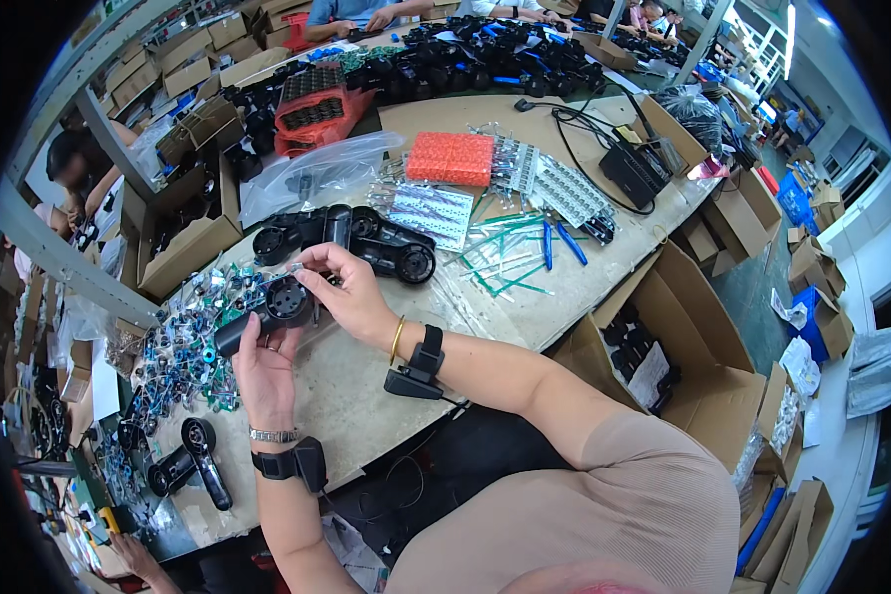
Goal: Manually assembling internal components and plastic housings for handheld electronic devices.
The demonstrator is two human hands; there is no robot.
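My left hand (267,371) is closed round the tube-shaped part of a black plastic housing (286,299). That housing has a round end with slots in it. At the round end's far edge, the thumb and fingers of my right hand (351,297) are pinched together. Whatever small piece they hold is too small to make out. Just beyond my hands lie more black housings (361,243). A heap of small green circuit boards with wires (193,342) spreads to the left of the housing.
Green and white strips (495,262) and a blue-handled tool (548,246) lie to the right. Behind them are a red bubble-wrap bundle (449,158) and metal-coloured trays (569,193). A black power adapter (636,173) trails cables. An open carton (683,337) stands beside the table.
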